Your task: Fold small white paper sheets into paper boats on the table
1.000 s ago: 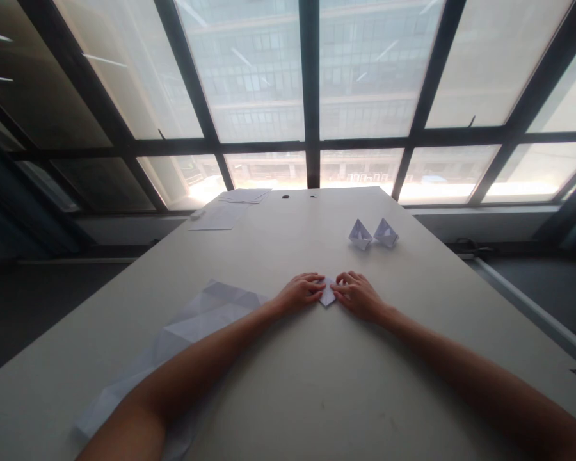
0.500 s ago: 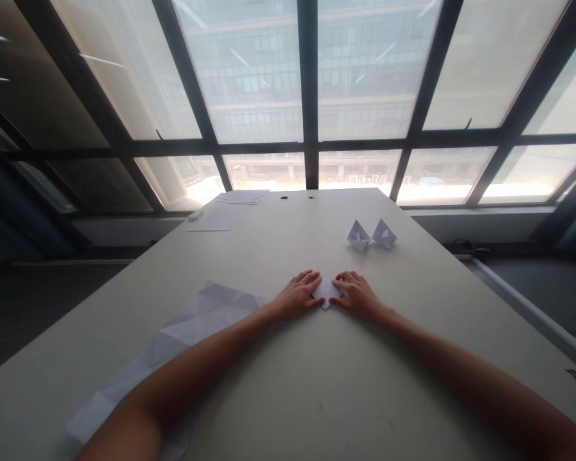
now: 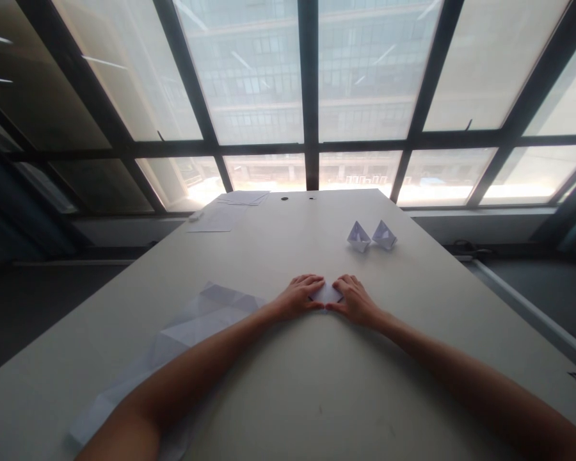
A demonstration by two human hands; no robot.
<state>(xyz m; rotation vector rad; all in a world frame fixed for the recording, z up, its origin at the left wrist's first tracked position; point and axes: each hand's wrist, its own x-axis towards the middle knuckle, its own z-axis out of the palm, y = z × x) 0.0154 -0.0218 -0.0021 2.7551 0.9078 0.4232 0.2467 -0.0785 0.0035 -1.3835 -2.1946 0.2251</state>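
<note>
A small piece of folded white paper (image 3: pixel 326 292) lies on the table between my two hands. My left hand (image 3: pixel 301 296) grips its left side, fingers along the upper edge and thumb at the lower tip. On the opposite side my right hand (image 3: pixel 354 299) holds it the same way, its thumb almost meeting the other at the bottom point. Both hands partly cover the paper, so its full outline is hidden. Beyond my right hand stand two folded paper boats, a left one (image 3: pixel 358 237) and a right one (image 3: pixel 384 235).
Creased white sheets (image 3: pixel 192 330) spread under and beside my left forearm. Flat papers (image 3: pixel 216 219) lie at the far left of the white table (image 3: pixel 288 397), with a small white object (image 3: pixel 194 217) beside them. Large windows (image 3: pixel 254 77) rise behind the table's far edge.
My thumbs have come closer together over the lower tip of the folded paper, covering more of it. The fingers have shifted slightly; the boats and sheets stay put.
</note>
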